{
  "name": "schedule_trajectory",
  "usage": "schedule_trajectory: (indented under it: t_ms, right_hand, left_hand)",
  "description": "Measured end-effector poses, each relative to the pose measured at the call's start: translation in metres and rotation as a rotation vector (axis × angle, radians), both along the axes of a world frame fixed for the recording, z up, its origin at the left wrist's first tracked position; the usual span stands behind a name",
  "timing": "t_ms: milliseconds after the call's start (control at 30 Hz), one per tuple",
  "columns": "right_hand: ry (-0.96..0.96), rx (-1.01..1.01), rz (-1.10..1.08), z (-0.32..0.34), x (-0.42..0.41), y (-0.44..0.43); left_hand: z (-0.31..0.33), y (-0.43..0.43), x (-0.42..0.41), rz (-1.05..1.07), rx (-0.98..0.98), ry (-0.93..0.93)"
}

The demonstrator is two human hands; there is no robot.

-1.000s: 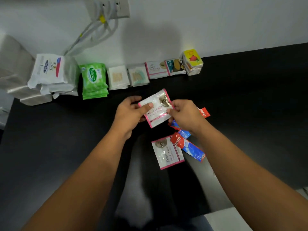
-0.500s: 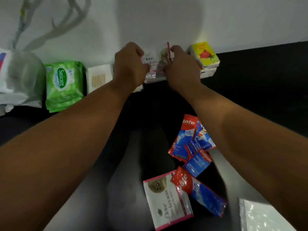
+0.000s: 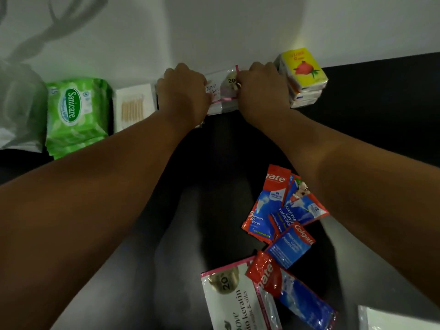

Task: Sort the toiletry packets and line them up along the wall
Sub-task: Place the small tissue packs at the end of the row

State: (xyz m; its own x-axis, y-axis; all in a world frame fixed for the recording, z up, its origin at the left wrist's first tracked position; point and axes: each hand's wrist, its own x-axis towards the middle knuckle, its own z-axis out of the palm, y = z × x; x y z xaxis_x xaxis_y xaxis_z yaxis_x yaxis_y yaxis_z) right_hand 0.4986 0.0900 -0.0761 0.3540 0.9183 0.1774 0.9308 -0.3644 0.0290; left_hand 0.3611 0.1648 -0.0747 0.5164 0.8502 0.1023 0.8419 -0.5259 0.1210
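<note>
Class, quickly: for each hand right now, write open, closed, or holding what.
Left hand: holds the left end of the white, pink-edged Dove sachet.
Right hand: holds that sachet's right end.

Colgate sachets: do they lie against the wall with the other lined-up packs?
No, the Colgate sachets lie in a loose overlapping heap on the black counter, well short of the wall.

A plain white wall point(image 3: 333, 25) fills the top of the view and meets a glossy black tabletop point(image 3: 381, 120) along a straight edge. Dim light throws a broad soft shadow point(image 3: 214, 27) across the wall's middle and a thin branching one at its upper left. The tabletop carries a pale, blurred sheen down its centre.
</note>
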Motion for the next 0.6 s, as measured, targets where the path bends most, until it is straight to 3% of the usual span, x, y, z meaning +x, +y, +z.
schedule_trajectory:
  t_ms: [267, 433, 600]
  right_hand:
    - [0.387, 0.101, 0.16, 0.027, -0.027, -0.059]
    - [0.505, -0.204, 0.253, 0.046, -0.052, -0.113]
    - [0.551, -0.33, 0.374, 0.044, -0.077, -0.178]
  left_hand:
    - [0.019, -0.051, -0.038, -0.15, -0.026, -0.413]
    - [0.027, -0.107, -0.08, -0.131, -0.205, -0.453]
    - [0.013, -0.169, -0.124, -0.278, -0.348, -0.465]
